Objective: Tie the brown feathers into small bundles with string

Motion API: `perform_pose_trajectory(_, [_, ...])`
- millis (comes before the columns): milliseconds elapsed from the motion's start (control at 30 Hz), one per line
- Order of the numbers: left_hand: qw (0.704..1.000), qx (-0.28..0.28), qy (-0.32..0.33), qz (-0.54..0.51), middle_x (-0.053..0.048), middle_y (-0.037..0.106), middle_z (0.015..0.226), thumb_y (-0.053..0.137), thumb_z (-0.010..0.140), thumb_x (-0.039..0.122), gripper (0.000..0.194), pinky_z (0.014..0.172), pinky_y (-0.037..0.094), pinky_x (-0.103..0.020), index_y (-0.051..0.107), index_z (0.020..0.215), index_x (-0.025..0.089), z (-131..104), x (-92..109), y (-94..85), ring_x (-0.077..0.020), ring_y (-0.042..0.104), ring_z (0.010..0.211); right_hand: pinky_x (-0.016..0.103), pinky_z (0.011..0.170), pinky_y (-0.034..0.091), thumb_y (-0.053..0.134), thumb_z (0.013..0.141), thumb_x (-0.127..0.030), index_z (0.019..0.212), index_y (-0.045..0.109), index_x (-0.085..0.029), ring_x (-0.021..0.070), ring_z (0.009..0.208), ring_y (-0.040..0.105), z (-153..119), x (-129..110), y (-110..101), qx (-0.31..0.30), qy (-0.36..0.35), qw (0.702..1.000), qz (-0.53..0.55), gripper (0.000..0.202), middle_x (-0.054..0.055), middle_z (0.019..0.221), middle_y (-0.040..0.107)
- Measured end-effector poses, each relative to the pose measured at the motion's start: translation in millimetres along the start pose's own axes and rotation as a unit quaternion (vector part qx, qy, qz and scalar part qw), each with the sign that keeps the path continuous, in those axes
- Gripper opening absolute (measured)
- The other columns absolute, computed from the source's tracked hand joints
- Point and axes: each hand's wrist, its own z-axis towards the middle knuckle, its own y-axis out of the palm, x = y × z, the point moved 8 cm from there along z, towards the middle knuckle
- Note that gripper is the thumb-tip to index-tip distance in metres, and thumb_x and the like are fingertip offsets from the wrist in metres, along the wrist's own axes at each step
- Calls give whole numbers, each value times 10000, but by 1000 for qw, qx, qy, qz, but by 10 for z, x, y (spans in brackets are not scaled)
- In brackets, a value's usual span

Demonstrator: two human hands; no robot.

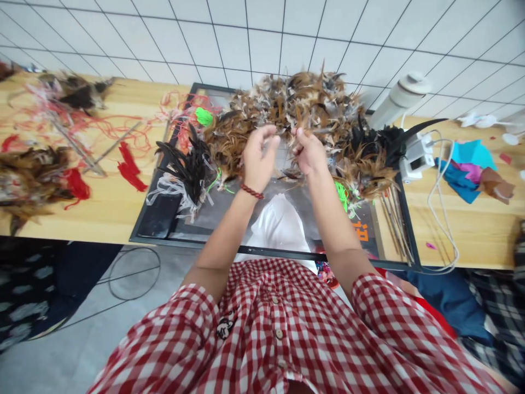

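A large heap of brown feathers (246, 112) lies at the back of a black-framed tray (279, 252). My left hand (259, 157), with a dark red bracelet (251, 191) on its wrist, is in front of the heap, its fingers loosely curved and the thumb apart. Nothing shows in it. To its right, my right hand (311, 153) has its thumb and fingertips pinched together at a brown feather (299, 117); the feather's lower end is hidden by the fingers. Black feathers (191, 167) lie left of my hands.
A white plastic bag (281, 221) covers part of the tray's front. Green string (341, 195) and thin sticks (396, 221) lie at right. Beyond stand a white cylinder (400, 99) and a charger (416, 157) with a cable. Red thread (131, 167) lies left. People sit on both sides.
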Motion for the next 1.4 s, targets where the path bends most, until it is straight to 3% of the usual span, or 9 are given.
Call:
perform_pose_trajectory(233, [981, -76, -176, -36, -39, 787, 888, 752, 887, 412, 279, 732, 580, -259, 793, 1041, 182, -57, -566, 432, -173, 738, 812, 220, 618, 465, 815, 734, -661, 923, 728, -191, 97, 748, 615, -138, 34, 162, 4, 38, 999, 21, 514, -1, 880, 719])
perform_pose_trajectory(433, [958, -83, -257, -97, -3, 722, 693, 718, 918, 296, 183, 545, 501, -196, 756, 815, 149, -170, -616, 531, -107, 657, 608, 221, 515, 428, 800, 740, -698, 935, 705, -199, 100, 617, 563, -133, 202, 225, -21, 68, 997, 37, 544, -47, 653, 560])
perform_pose_trajectory(533, [922, -91, -335, -172, -7, 737, 715, 738, 912, 313, 192, 591, 524, -193, 721, 821, 145, -281, -634, 578, -96, 680, 624, 211, 476, 412, 804, 737, -698, 967, 704, -200, 82, 531, 505, -147, 261, 239, -29, 88, 995, 42, 558, -83, 571, 452])
perform_pose_trajectory(700, [856, -129, -427, -263, 4, 709, 656, 744, 917, 285, 195, 614, 540, -177, 664, 818, 137, -394, -603, 628, -72, 677, 592, 186, 427, 328, 857, 720, -616, 938, 700, -193, 40, 459, 385, -216, 235, 275, -20, 105, 992, 62, 501, -104, 561, 451])
perform_pose_trajectory(833, [850, -140, -432, -269, 38, 663, 591, 753, 911, 267, 236, 563, 514, -146, 620, 765, 140, -397, -613, 628, -36, 609, 505, 187, 431, 317, 857, 724, -611, 927, 685, -190, 40, 466, 387, -240, 217, 325, -35, 102, 993, 51, 498, -101, 577, 464])
perform_pose_trajectory(967, [866, -101, -410, -267, 43, 665, 592, 763, 890, 211, 178, 568, 520, -143, 648, 775, 139, -363, -685, 577, -27, 591, 491, 196, 465, 363, 837, 748, -626, 910, 679, -199, 58, 504, 449, -220, 222, 308, -26, 92, 995, 33, 483, -89, 589, 489])
perform_pose_trajectory(1100, [873, -61, -387, -290, 1, 744, 707, 759, 851, 124, 54, 706, 594, -197, 711, 859, 148, -313, -775, 515, -61, 680, 612, 215, 533, 441, 807, 777, -633, 904, 690, -201, 81, 555, 517, -200, 222, 277, -7, 89, 996, 27, 465, -67, 622, 561])
perform_pose_trajectory(1233, [873, -46, -379, -303, -36, 796, 843, 725, 836, 90, 115, 883, 623, -264, 742, 930, 155, -258, -824, 454, -95, 742, 747, 227, 602, 481, 795, 762, -671, 914, 687, -200, 96, 613, 572, -189, 225, 269, -15, 94, 995, 10, 506, -50, 667, 620])
perform_pose_trajectory(1400, [873, -46, -383, -297, -45, 788, 825, 669, 915, 186, 84, 884, 623, -259, 745, 901, 153, -252, -790, 420, -105, 752, 800, 209, 593, 460, 806, 758, -647, 875, 669, -197, 79, 608, 549, -197, 232, 283, -12, 76, 997, 8, 484, -50, 683, 624])
